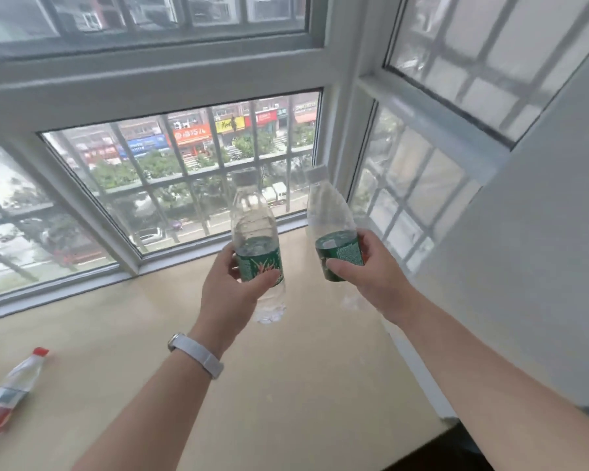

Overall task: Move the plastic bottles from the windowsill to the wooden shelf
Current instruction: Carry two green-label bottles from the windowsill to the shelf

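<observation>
Right now I see both hands up over the sill [286, 385], each wrapped round a clear bottle at its green label. My left hand [233, 294] clasps the left bottle [254, 229] upright, thumb across the label, its base hanging below the fist. My right hand [364, 266] clenches the right bottle [327, 212], which tilts slightly left, its white cap near the window frame [340, 130]. Both bottles are off the sill. A third bottle [11, 389], red-capped, lies on its side on the sill at far left, well apart from either hand.
</observation>
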